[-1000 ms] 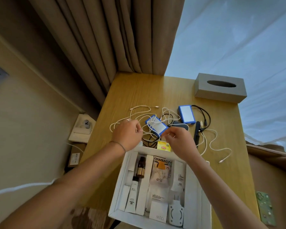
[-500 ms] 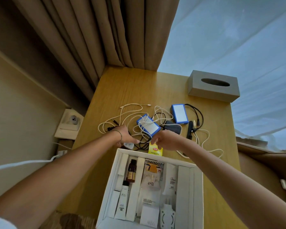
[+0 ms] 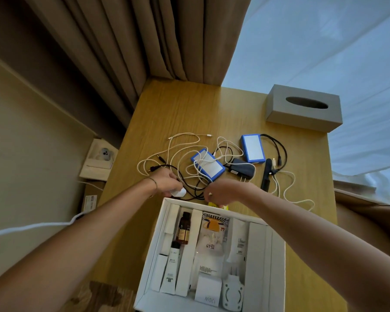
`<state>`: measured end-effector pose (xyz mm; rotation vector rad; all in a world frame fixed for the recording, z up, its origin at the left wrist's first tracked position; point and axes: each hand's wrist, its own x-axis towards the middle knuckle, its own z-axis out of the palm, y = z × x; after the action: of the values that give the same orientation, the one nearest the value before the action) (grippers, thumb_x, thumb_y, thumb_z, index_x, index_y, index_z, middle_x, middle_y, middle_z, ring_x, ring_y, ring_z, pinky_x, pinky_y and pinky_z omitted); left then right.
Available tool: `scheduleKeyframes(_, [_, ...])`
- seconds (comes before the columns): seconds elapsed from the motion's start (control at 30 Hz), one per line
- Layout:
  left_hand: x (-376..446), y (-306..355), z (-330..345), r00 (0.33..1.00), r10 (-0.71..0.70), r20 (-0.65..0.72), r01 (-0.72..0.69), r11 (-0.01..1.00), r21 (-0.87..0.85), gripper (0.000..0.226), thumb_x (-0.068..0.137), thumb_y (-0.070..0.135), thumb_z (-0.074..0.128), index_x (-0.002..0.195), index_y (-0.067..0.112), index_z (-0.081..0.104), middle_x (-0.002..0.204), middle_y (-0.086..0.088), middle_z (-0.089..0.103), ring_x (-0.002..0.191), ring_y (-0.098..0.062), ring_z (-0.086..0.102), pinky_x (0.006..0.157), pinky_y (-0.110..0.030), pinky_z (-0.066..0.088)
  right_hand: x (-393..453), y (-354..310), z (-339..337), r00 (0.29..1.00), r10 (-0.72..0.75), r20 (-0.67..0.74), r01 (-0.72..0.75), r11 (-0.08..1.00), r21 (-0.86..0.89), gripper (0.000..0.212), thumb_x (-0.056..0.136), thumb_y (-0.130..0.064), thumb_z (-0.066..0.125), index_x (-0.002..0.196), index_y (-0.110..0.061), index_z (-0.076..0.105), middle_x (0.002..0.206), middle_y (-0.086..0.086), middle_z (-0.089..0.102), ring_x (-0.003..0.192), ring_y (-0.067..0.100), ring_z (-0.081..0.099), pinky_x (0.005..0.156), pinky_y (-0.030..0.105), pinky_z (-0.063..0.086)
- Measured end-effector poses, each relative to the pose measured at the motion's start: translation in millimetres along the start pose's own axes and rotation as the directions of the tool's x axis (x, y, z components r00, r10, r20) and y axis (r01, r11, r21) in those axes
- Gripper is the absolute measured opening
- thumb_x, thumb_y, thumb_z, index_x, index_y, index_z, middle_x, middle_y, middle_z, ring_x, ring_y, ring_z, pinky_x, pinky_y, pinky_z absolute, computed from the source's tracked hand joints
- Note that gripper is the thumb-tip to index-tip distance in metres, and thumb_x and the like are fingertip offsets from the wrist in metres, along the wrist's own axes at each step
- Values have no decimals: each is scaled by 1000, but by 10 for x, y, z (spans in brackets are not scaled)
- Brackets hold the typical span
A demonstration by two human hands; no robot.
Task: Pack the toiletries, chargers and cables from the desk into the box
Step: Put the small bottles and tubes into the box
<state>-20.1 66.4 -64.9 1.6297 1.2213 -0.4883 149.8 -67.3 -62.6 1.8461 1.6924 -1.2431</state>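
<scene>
Seen from above: wooden worktop running up the middle of the frame, curtain across the top.

At lower centre, stood a white box with dividers, open on the worktop's near end. Inside, left compartment: brown bottle upright in the picture, white tube below it. Middle: printed sachet. Bottom: white charger block marked 120W, with a round white plug adapter just beside it on the right.

Just above the box's far rim, left hand closed around a small white charger, fingers curled over it. Right hand beside it at centre, fingers bent down onto the cable tangle; impossible to tell whether clamped on anything. Yellow packet peeking out under the right hand, touching the box's rim.

Above the hands, at mid-frame: white cables and black cables looped together over a blue-edged power bank. Second blue-edged power bank to the right, dark plug adapter between them. Black stick-shaped device further right, more white cable trailing toward the right edge.

Grey tissue box at upper right, well apart from the rest.
</scene>
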Motion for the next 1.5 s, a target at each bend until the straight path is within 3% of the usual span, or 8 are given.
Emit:
scheduleKeyframes(0.17, [-284, 18, -175, 995, 81, -55, -95, 923, -373, 67, 78, 4, 73, 141, 12, 51, 103, -16, 68, 68, -18, 68, 60, -25, 57, -47, -30, -6, 990, 49, -131, -44, 998, 34, 28, 101, -28, 51, 116, -12, 69, 102, 7, 72, 93, 24, 67, 82, 39, 57])
scheduleKeyframes(0.33, [-682, 139, -288, 969, 246, -34, -166, 540, -825, 74, 74, -7, 71, 142, 16, 52, 117, -18, 61, 89, -21, 67, 70, -23, 59, -200, 24, 9, 941, 161, -298, -83, 963, 258, 29, 98, -34, 57, 100, -11, 75, 87, 4, 74, 81, 18, 70, 78, 36, 61])
scheduleKeyframes(0.53, [-1036, 294, -204, 896, 443, 33, -97, 267, -959, 50, 77, -7, 64, 121, 15, 67, 118, -13, 62, 91, -18, 63, 69, -22, 58, -703, 9, -18, 768, 321, -554, 56, 828, 558, 13, 82, -26, 81, 81, -14, 74, 81, 1, 71, 78, 17, 68, 75, 43, 61])
scheduleKeyframes(0.67, [-1213, 294, -96, 885, 466, 16, -144, 305, -941, 49, 74, -2, 67, 120, 12, 57, 109, -9, 67, 84, -16, 69, 67, -23, 58, -1145, -178, 50, 686, 392, -613, 267, 648, 713, 19, 75, -10, 85, 78, -15, 66, 71, 7, 68, 63, 17, 61, 66, 40, 59])
scheduleKeyframes(0.83, [-1416, 220, -53, 861, 509, -19, -259, 404, -877, 55, 75, -6, 73, 124, 9, 54, 111, -10, 66, 89, -19, 70, 72, -25, 59, -1541, -515, 410, 723, 330, -607, 465, 417, 781, 18, 84, -1, 77, 88, -16, 66, 82, 5, 75, 77, 21, 73, 65, 27, 57])
scheduleKeyframes(1.13, [-1669, 69, 31, 843, 534, -56, -483, 709, -513, 38, 80, -5, 74, 113, 11, 65, 115, -21, 64, 101, -28, 68, 84, -39, 60, -1341, -730, 1481, 815, 405, -415, 143, 553, 821, 18, 97, -14, 63, 91, -28, 72, 89, -6, 73, 79, 10, 69, 74, 25, 58])
scheduleKeyframes(1.33, [-1702, -3, 106, 841, 540, -18, -530, 818, -224, 38, 76, 4, 83, 106, 19, 66, 103, -7, 68, 91, -21, 72, 85, -45, 60, -1091, -746, 1780, 780, 491, -388, 60, 559, 827, 49, 93, -10, 67, 130, -38, 49, 78, -4, 70, 68, 6, 67, 57, 28, 58])
scheduleKeyframes(1.5, [-1705, -73, 233, 852, 522, 31, -521, 853, -35, 40, 70, 12, 86, 99, 27, 64, 100, 1, 67, 84, -14, 72, 76, -40, 62, -1001, -821, 1854, 703, 474, -530, -143, 825, 547, 21, 91, -19, 61, 111, -26, 64, 96, -2, 68, 85, 21, 66, 68, 35, 55])
